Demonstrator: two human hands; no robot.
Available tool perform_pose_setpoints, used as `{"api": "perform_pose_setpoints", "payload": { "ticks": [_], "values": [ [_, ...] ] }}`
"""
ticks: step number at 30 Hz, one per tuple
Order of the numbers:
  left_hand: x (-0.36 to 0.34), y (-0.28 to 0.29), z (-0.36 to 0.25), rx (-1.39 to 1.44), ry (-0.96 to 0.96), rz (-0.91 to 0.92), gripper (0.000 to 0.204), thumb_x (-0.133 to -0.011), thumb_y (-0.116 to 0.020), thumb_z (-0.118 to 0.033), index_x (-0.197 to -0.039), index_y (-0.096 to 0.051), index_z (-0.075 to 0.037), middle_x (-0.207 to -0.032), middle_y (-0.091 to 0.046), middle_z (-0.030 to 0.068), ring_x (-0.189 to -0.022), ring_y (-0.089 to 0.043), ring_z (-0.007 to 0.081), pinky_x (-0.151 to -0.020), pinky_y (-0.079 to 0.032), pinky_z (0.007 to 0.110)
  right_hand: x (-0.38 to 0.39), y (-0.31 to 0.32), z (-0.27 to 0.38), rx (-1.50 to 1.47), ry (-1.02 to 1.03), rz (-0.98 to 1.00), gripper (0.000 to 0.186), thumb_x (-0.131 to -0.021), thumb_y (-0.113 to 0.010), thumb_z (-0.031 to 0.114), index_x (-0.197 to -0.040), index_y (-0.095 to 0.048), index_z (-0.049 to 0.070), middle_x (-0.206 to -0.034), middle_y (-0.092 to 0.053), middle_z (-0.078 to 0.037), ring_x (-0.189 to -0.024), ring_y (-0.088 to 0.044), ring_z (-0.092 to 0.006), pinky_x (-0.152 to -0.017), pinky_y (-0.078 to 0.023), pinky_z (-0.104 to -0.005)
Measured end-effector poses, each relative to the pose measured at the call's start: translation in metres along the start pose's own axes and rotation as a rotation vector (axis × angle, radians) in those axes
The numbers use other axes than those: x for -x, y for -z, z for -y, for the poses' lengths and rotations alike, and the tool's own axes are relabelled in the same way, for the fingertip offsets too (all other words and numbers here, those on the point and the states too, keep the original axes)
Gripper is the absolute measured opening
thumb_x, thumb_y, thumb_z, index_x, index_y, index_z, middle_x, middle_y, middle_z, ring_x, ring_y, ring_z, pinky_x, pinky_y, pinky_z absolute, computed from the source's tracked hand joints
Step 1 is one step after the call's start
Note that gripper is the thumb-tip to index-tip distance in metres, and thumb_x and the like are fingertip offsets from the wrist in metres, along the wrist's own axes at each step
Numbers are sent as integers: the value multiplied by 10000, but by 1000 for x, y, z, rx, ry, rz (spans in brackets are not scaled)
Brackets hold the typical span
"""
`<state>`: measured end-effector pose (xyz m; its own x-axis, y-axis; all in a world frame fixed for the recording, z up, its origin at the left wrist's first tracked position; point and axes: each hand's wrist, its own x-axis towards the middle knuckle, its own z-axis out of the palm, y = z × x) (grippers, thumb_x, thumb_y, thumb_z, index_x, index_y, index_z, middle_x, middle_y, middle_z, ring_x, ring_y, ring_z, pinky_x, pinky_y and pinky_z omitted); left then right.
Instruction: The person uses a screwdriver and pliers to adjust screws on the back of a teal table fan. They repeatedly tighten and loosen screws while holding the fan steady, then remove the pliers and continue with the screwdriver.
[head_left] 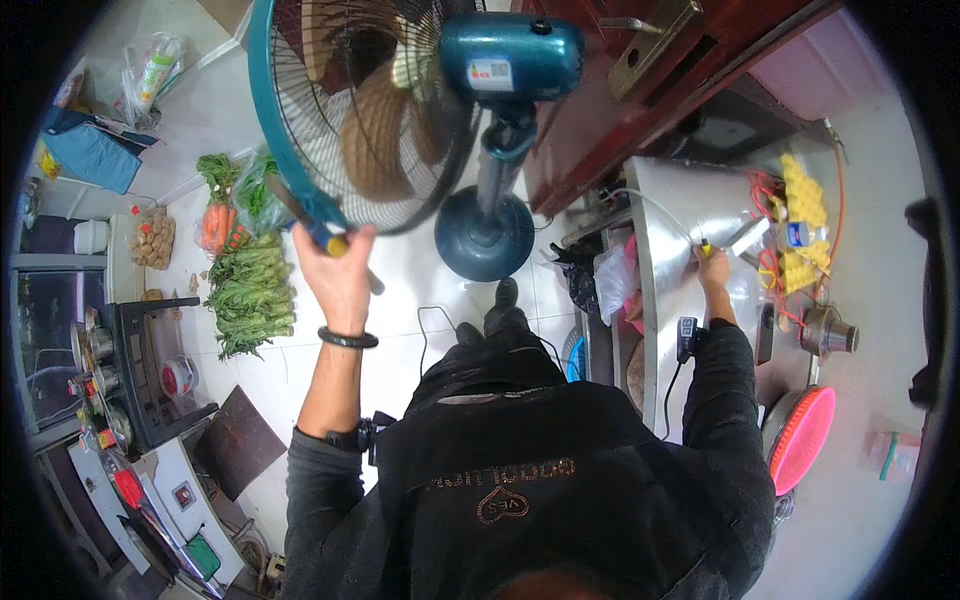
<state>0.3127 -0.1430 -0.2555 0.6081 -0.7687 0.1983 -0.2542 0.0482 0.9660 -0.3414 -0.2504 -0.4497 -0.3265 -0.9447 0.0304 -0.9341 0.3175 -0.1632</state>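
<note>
My left hand (pixel 335 282), a dark bracelet at its wrist, is raised at the lower rim of a teal pedestal fan (pixel 512 55). Its fingers are closed around a long flat grey tool (pixel 290 203) with a yellow part; the exact kind is unclear. Out to the right, my right hand (pixel 713 270) reaches over a silver metal counter (pixel 665 190). It pinches a small yellow-and-black piece (pixel 705 246), from which a thin pale cable seems to run to the left. The fingertips are too small to show the grip in detail.
Leafy greens (pixel 250 295) and bagged carrots (pixel 217 226) lie on the floor at left. A dark red door (pixel 590 130) stands behind the fan. Yellow egg-crate foam (pixel 803 220), a metal pot (pixel 828 331) and a pink basket (pixel 803 437) are at right.
</note>
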Motion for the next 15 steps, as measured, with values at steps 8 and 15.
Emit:
{"api": "perform_pose_setpoints", "payload": {
  "ticks": [8,15],
  "values": [
    [-92,10,34,-116,62,-141,426,-790,-705,-110,-1157,-540,28,-878,-608,71,-749,-570,158,-681,-497,304,9,-4,0,-84,-18,-53,329,-911,-707,360,-929,-727,32,-825,-708,-214,-791,-681,-418,-708,-506,-482],
    [-167,58,28,-179,-79,93,439,-748,-680,-92,-1160,-581,19,-928,-657,73,-785,-607,164,-713,-518,302,10,9,4,-85,-29,-53,367,-869,-753,369,-973,-721,18,-897,-719,-233,-866,-686,-443,-750,-515,-508]
  ]
}}
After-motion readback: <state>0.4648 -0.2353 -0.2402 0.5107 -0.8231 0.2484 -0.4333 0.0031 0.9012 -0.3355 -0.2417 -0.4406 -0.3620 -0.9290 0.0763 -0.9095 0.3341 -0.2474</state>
